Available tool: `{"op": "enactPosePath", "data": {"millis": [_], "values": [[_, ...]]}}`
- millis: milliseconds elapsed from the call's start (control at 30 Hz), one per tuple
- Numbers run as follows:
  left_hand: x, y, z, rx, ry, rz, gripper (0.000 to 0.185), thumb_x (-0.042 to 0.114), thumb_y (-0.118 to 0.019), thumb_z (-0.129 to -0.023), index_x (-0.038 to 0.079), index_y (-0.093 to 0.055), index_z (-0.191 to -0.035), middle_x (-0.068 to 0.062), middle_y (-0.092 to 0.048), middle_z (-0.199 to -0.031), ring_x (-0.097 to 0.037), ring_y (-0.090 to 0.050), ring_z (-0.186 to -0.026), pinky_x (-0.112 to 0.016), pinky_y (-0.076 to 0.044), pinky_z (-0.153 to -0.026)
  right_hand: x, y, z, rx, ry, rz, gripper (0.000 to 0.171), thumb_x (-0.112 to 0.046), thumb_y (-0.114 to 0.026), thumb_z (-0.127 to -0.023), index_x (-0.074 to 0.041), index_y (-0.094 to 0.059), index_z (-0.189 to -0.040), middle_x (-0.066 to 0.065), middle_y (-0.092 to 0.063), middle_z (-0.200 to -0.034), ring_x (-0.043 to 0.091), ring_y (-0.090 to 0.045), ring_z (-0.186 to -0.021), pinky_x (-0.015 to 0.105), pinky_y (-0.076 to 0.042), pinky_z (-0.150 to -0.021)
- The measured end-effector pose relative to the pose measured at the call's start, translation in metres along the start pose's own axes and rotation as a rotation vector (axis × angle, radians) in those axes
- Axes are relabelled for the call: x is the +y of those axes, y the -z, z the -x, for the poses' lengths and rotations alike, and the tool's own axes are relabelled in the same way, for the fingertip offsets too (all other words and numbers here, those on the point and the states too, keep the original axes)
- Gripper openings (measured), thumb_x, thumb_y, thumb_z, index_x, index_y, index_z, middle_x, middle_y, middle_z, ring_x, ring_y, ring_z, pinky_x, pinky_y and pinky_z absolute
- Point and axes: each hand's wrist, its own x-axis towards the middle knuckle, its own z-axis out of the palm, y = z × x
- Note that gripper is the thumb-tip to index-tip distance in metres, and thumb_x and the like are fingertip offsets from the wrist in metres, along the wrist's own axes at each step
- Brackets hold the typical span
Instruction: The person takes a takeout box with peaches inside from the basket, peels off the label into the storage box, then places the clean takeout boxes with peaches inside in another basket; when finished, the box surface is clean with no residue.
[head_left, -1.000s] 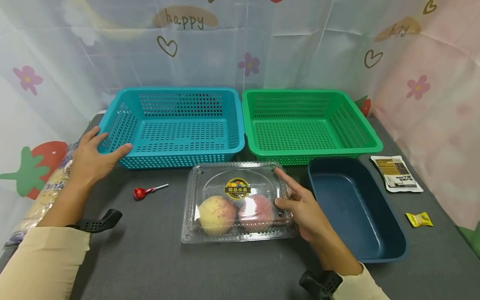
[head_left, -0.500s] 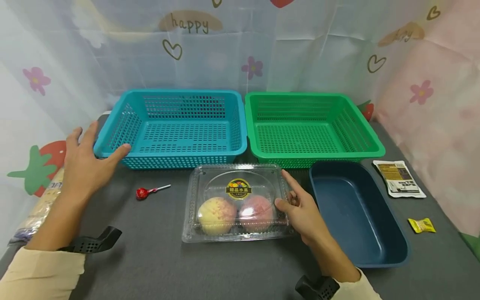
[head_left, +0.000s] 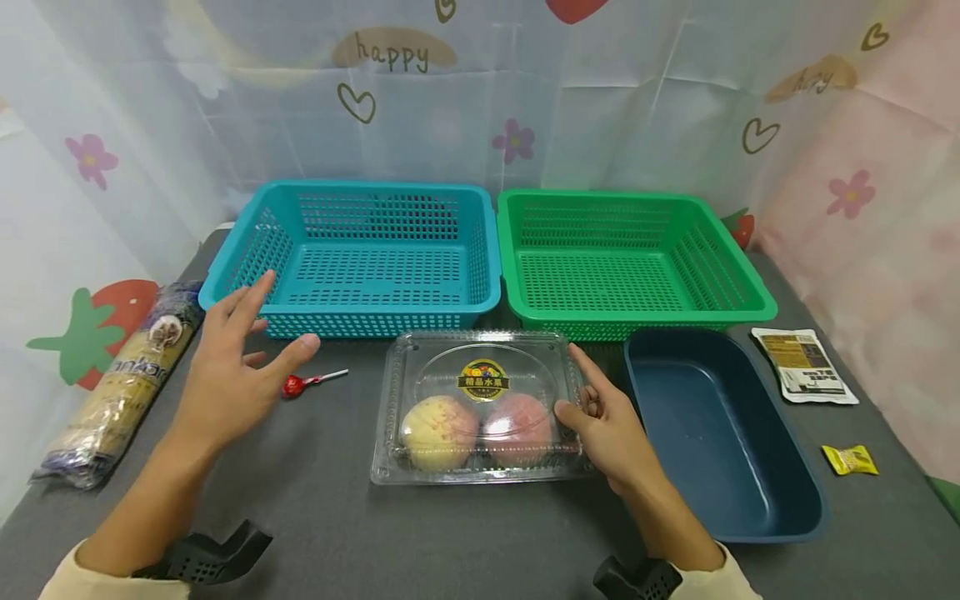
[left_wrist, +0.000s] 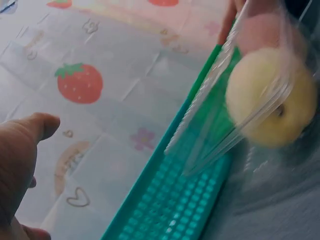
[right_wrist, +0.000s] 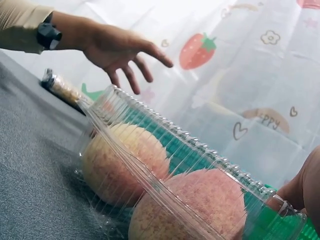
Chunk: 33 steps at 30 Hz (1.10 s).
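The clear fruit box [head_left: 480, 408] sits on the grey table [head_left: 375, 533], just in front of where the blue basket [head_left: 360, 250] and green basket [head_left: 630, 250] meet. It's shut, w/ a yellowish fruit [head_left: 438, 431] and a pinkish fruit [head_left: 516, 427] inside under a round label.

Right hand [head_left: 611, 425] is at the box's right edge: thumb against the side near the pinkish fruit, index finger laid straight along the lid rim, other fingers loosely bent. It looks like a light brace, not a full grip. The right wrist view shows fingertips [right_wrist: 300, 192] at the box's far corner and both fruits through the ribbed lid.

What's changed: 1 s ago the left hand [head_left: 232, 367] was resting on the front left corner of the blue basket; half a sec ago it had lifted, and now it's off the basket, in the air left of the box, fingers spread and released, holding nothing. The lollipop [head_left: 300, 385] lies just under its thumb side, between hand and box. Right hand hasn't really shifted.

My read: the left hand is coming in toward the box's left side, so a two-handed hold on the box seems to be setting up, but no contact yet on that side.

Right of the box: dark blue tray [head_left: 712, 433], a sachet [head_left: 804, 364] and a yellow candy [head_left: 849, 459] beyond it. Far left of the box: a long wrapped pack [head_left: 120, 383].
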Motion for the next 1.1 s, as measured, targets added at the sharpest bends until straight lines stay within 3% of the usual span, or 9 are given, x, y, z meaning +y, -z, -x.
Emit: {"op": "enactPosePath", "data": {"millis": [133,333,700,1100], "values": [[0.003,-0.012,0.005,-0.072,-0.033,0.024,0.078,0.029,-0.065,-0.094,0.03,-0.018,-0.156,-0.02,-0.014,-0.154,-0.046,-0.039,-0.123,-0.066,-0.041,-0.088,0.001,0.0,0.0,0.003,0.002,0.007,0.068,-0.001,-0.057,-0.095,-0.024,-0.029,-0.153,0.008,-0.027,-0.075,0.018,-0.026,-0.06,0.028,-0.03,-0.054],[0.005,-0.028,0.01,-0.125,-0.058,0.039,0.077,0.03,-0.066,-0.093,0.032,-0.02,-0.155,-0.019,-0.014,-0.154,-0.043,-0.042,-0.123,-0.06,-0.047,-0.084,0.001,0.0,0.0,0.011,0.001,0.001,0.068,-0.001,-0.058,-0.095,-0.024,-0.03,-0.153,0.007,-0.028,-0.076,0.017,-0.026,-0.06,0.028,-0.028,-0.054],[0.006,-0.056,0.012,-0.271,-0.024,0.059,0.077,0.038,-0.064,-0.093,0.033,-0.019,-0.155,-0.019,-0.004,-0.157,-0.043,-0.039,-0.128,-0.061,-0.042,-0.091,0.0,0.0,0.0,0.015,-0.005,0.012,0.068,0.0,-0.057,-0.095,-0.025,-0.031,-0.152,0.008,-0.027,-0.078,0.017,-0.027,-0.06,0.028,-0.029,-0.053],[0.002,-0.08,0.014,-0.381,-0.005,0.054,0.076,0.043,-0.064,-0.092,0.031,-0.023,-0.155,-0.024,-0.006,-0.155,-0.049,-0.038,-0.127,-0.061,-0.044,-0.089,-0.001,-0.001,0.0,0.01,-0.005,0.007,0.069,0.001,-0.056,-0.095,-0.026,-0.031,-0.152,0.01,-0.026,-0.079,0.018,-0.027,-0.061,0.027,-0.028,-0.053]]}}
